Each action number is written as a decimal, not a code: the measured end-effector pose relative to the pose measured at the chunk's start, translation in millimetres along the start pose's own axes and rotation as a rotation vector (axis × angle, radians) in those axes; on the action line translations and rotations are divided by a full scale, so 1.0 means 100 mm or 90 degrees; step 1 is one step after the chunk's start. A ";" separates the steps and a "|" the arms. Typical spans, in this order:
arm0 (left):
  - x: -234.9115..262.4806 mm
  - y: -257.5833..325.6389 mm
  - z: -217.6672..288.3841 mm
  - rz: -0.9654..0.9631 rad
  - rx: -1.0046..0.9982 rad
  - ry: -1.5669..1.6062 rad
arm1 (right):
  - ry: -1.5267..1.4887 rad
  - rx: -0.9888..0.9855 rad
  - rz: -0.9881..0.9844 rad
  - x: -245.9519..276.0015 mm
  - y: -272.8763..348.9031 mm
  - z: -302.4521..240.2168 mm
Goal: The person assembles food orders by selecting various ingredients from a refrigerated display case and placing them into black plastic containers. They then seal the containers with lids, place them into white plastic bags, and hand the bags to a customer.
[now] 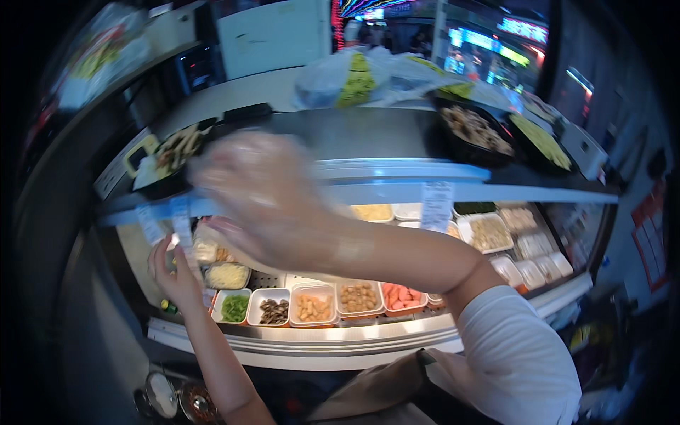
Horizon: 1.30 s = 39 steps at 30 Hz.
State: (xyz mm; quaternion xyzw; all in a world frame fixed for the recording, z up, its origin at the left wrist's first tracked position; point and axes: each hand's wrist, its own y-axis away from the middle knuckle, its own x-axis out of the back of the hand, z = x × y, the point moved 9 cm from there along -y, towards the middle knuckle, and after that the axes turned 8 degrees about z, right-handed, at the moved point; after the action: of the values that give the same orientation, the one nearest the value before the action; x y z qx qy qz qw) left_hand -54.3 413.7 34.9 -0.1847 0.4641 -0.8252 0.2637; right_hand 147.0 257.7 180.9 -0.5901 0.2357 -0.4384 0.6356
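Closest to the camera is the right hand, blurred and covered with a thin clear glove; its fingers are spread, the grip released, and it hovers near the black bowl of food on the steel shelf. Lower left, the left hand reaches into the display case; whether its grip is clenched I cannot tell. It is just beside a tray of pale shreds.

Behind the shelf a white tabletop carries plastic bags, and bright shop lights show further back. On the right of the shelf stand two more black bowls.

In the front row of the case, small white trays hold green pieces, dark mushrooms, pale nuts, brown balls and orange slices.
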 end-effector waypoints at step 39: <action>-1.07 1.39 1.54 -0.447 0.331 0.511 | 0.143 0.037 -0.110 -0.78 -0.15 0.23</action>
State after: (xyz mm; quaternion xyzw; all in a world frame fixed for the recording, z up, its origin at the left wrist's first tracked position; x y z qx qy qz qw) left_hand 151.8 316.0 -14.4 0.0700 0.2214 -0.9550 -0.1847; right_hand 122.6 336.6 183.0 -0.5366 0.2412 -0.5615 0.5819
